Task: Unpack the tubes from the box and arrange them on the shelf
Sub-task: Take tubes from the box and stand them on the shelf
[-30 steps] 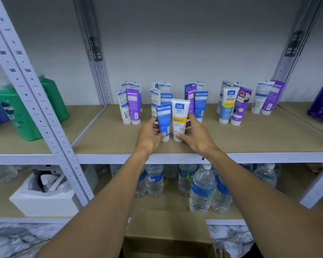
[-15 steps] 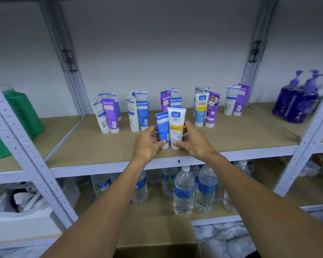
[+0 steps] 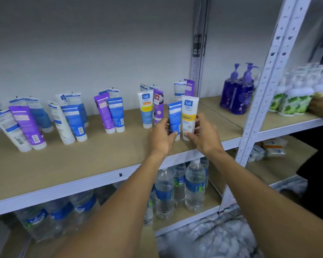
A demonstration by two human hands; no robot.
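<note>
holding two tubes side by side, standing tall with caps down, near the front of the shelf point(image 3: 101, 161). left hand point(image 3: 161, 135) pinches the blue tube point(image 3: 174, 118), right hand point(image 3: 203, 135) pinches the white tube point(image 3: 189, 116). each tube sits at 12 o'clock from its hand.

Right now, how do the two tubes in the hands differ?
The blue tube, held by the left hand, shows its back label of small print; the white tube, held by the right hand, shows its front with a logo and a yellow band. The blue tube's top sits lower than the white tube's. Both stand upright, cap down, side by side.
</note>
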